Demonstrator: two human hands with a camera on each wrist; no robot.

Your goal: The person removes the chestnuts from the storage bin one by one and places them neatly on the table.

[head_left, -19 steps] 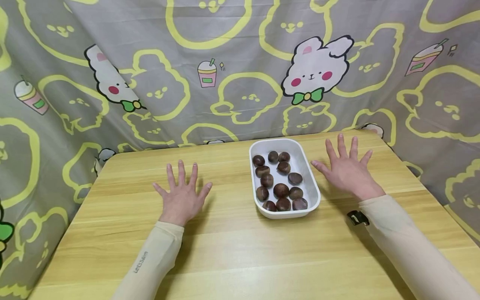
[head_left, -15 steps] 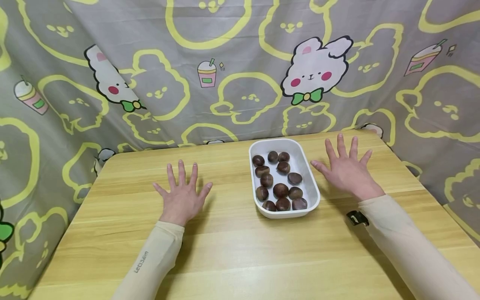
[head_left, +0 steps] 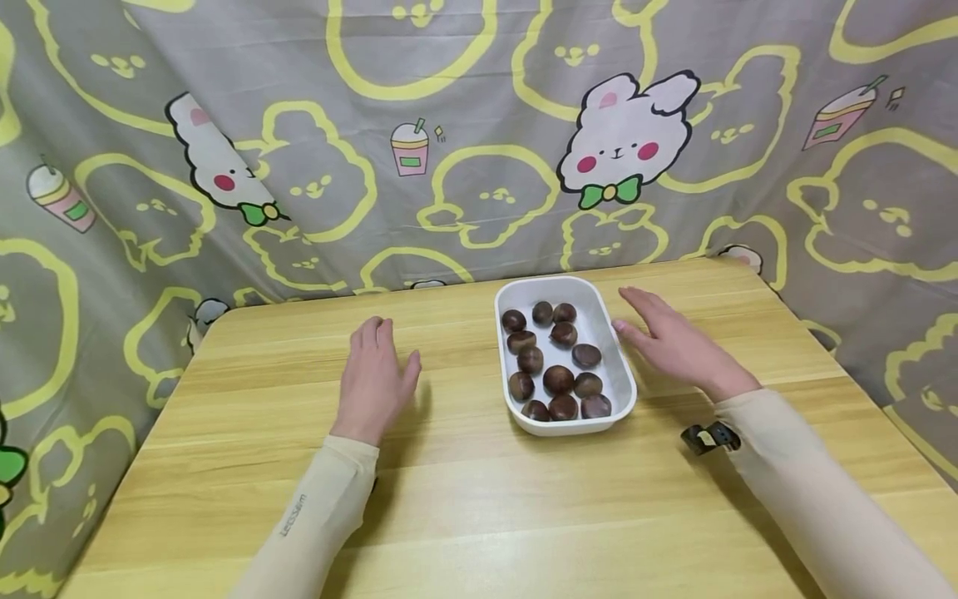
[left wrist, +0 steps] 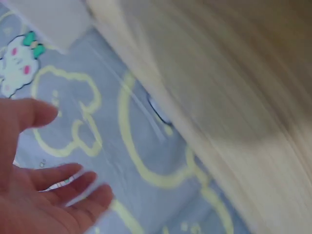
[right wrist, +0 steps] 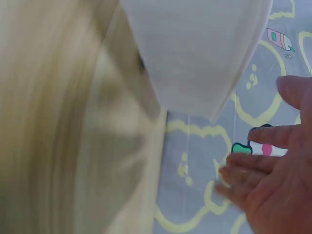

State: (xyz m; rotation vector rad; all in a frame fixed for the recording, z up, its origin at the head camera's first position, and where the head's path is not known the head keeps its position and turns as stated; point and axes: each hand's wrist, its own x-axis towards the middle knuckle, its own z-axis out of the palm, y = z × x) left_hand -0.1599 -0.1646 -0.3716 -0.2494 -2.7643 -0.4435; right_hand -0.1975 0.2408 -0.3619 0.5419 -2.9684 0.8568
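Observation:
A white rectangular tray (head_left: 624, 391) holds several brown chestnuts (head_left: 558, 380), spread over its bottom. My right hand (head_left: 677, 345) is just right of the tray, thumb tip close to its rim and fingers extended together. In the right wrist view that hand (right wrist: 275, 170) shows relaxed fingers with nothing in them, beside the tray's outer wall (right wrist: 195, 53). My left hand (head_left: 372, 383) is over the table left of the tray, a gap away, its thumb held apart from the fingers. The left wrist view shows this hand (left wrist: 53, 195) with loosely bent fingers and nothing in them.
The light wood-grain table (head_left: 464, 516) spans the view under both hands. Behind it and at the sides hangs a grey curtain (head_left: 479, 75) with yellow cartoon outlines. A black wrist strap (head_left: 711, 437) shows at the right cuff.
Both hands have turned from palm-down with spread fingers to edge-on with fingers drawn together. The left hand has shifted slightly right. The tray and chestnuts stay in place.

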